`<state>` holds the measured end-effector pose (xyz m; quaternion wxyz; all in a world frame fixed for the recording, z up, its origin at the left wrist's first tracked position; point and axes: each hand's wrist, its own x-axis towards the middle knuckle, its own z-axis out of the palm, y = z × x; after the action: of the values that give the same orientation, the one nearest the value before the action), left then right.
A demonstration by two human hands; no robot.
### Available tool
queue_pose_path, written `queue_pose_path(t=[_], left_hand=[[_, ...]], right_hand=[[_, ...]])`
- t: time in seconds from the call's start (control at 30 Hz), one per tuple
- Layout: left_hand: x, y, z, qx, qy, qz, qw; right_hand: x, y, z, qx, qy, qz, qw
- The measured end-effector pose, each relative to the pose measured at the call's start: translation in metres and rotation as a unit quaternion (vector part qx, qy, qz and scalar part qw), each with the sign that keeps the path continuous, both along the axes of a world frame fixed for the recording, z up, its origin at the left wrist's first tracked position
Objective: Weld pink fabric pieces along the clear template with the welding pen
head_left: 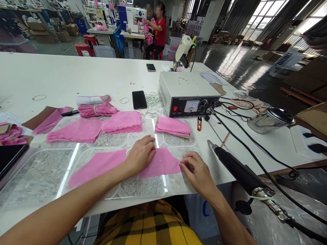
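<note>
In the head view, a flat pink fabric piece lies on a clear mat over the table. My left hand rests on its left part, fingers laid down on the cloth. At the right corner of the same piece, my right hand pinches the edge between thumb and forefinger. Another pink fabric piece lies flat to the left, partly under my left forearm. Beyond my hands are a stack of pink lace pieces, a pink fabric pile and a folded pink stack.
A control box stands behind, with a phone beside it. Orange thread snips lie nearby. At right are a black handheld tool with cables and a lidded jar. A person in red sits by a distant sewing machine.
</note>
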<state>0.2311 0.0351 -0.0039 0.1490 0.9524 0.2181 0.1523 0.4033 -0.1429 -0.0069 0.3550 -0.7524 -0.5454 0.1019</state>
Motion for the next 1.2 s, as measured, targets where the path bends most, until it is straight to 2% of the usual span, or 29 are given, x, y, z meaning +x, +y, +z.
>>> queue_pose_path(t=[0.47, 0.97, 1.1, 1.2], left_hand=[[0.000, 0.001, -0.001, 0.006, -0.010, 0.001, 1.000], [0.000, 0.003, -0.006, 0.034, -0.029, -0.005, 0.999], [-0.001, -0.003, 0.001, 0.045, -0.054, -0.046, 0.996], [-0.002, -0.011, 0.011, 0.047, -0.068, -0.145, 0.986]], right_hand=[[0.000, 0.002, -0.001, 0.000, 0.010, -0.014, 1.000], [0.000, 0.004, -0.004, 0.039, -0.004, -0.027, 0.999], [0.004, -0.006, -0.003, 0.075, 0.041, -0.043, 0.995], [0.010, -0.026, -0.007, 0.095, 0.072, -0.087, 0.989]])
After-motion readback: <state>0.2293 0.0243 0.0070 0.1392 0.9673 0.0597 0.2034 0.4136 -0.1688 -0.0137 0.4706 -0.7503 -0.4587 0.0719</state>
